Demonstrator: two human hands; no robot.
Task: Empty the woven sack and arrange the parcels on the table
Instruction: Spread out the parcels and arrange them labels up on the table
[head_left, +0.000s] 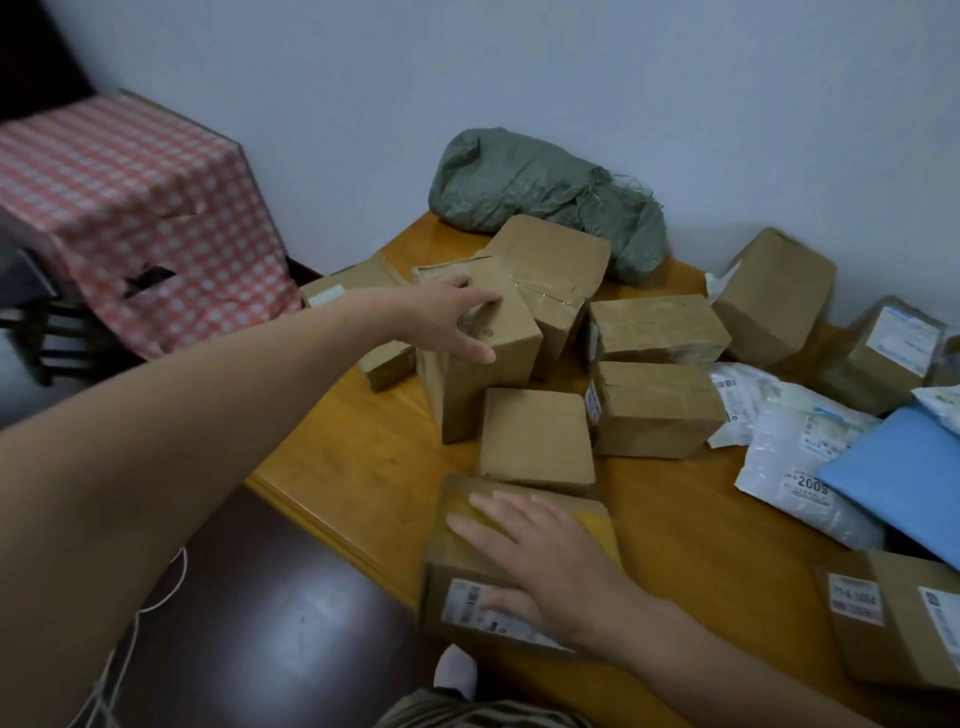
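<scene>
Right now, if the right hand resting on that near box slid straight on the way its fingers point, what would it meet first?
The right hand points up-left across the near box. Past that box's far edge, it would likely leave the table edge rather than meet another box, though depth is unclear.

The sack (540, 195) lies behind the boxes (654, 410) on the table (358, 457), mailers (800, 467) right.

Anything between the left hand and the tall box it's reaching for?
Nothing visible. The left hand is already on top of the tall box, fingers draped over its upper face. The right hand lies flat on a separate nearer box.
</scene>
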